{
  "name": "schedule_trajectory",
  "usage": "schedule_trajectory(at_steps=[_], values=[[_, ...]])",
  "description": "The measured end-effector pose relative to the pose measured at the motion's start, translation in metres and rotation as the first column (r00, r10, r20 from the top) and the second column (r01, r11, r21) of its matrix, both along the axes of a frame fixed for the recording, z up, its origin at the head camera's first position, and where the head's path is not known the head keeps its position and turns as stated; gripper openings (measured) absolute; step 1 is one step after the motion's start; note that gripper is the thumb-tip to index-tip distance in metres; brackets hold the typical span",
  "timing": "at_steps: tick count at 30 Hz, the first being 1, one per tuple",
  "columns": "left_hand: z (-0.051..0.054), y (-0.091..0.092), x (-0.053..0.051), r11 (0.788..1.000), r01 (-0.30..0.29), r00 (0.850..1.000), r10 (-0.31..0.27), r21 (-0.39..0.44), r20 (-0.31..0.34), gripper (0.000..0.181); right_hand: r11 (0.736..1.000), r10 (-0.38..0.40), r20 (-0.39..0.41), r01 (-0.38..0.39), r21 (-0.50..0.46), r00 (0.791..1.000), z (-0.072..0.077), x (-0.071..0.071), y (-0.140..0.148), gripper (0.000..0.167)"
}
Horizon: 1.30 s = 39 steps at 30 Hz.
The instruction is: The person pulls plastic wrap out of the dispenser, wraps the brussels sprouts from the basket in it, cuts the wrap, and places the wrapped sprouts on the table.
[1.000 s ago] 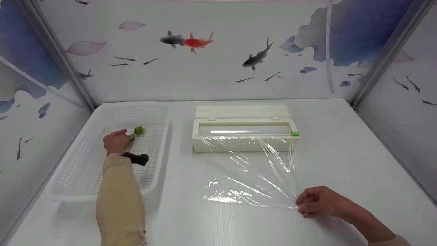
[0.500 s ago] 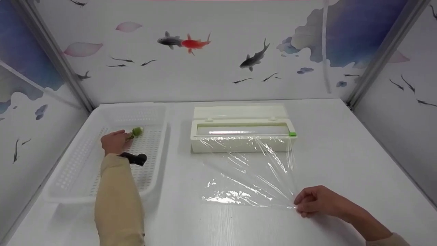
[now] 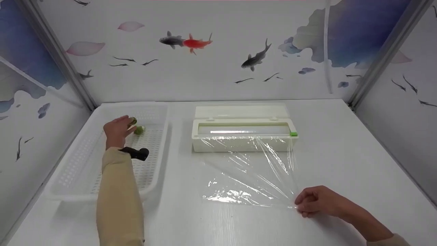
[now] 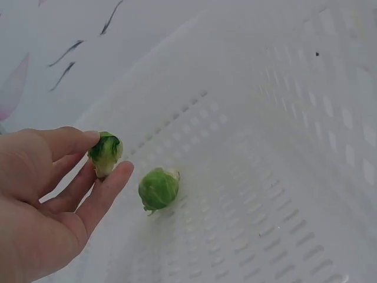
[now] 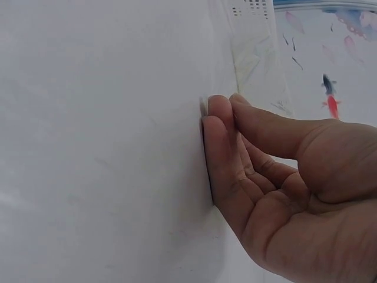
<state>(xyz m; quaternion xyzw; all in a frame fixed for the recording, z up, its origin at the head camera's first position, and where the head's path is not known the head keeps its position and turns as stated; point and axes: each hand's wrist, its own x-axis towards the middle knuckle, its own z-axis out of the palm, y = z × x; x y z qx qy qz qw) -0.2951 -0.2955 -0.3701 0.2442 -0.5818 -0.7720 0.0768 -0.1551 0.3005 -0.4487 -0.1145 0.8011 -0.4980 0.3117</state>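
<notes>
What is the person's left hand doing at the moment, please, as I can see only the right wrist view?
Observer: The left hand pinches a small green sprout.
Operator: Thank you; could you tell me whether the basket holds another one?
Observer: Yes, a second sprout lies in the basket, with a visible gap between it and the pinched one in the left wrist view.

V. glossy, wrinkly plast. film [image 3: 252, 179]
</notes>
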Motion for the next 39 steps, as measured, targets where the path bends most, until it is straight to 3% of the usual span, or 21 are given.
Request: schedule_trajectory(at_steps=[5,10,16,25,32,35,39], values=[[0.016,0.001,-0.005,1.000,0.017,0.999,-0.017,-0.003,-0.034,0.043,1.000,0.007,0.002,-0.007,-0.006,1.000,0.000,-0.001,0.000,0.032],[0.030,0.004,-0.009,0.999,0.041,0.997,-0.041,-0.011,-0.066,0.024,1.000,0.000,0.009,0.000,-0.001,1.000,0.000,0.000,0.000,0.032],[0.043,0.003,-0.005,0.995,0.101,0.988,-0.103,-0.022,-0.114,0.019,1.000,0.010,0.014,-0.009,-0.013,1.000,0.003,0.000,-0.001,0.032],[0.057,0.004,0.005,0.982,0.190,0.961,-0.190,-0.021,-0.198,0.017,1.000,0.018,0.016,-0.018,-0.009,1.000,0.005,0.001,0.001,0.031],[0.069,0.028,0.015,0.957,0.244,0.942,-0.273,-0.158,-0.196,0.034,1.000,0.011,0.004,-0.011,0.018,1.000,0.004,0.001,0.001,0.031],[0.075,0.039,0.020,0.943,0.269,0.927,-0.308,-0.195,-0.214,0.038,1.000,0.015,-0.005,-0.015,0.017,1.000,0.005,0.001,0.000,0.031],[0.080,0.053,0.025,0.932,0.313,0.901,-0.353,-0.183,-0.254,0.037,1.000,0.013,-0.007,-0.013,0.019,1.000,0.005,0.002,-0.001,0.031]])
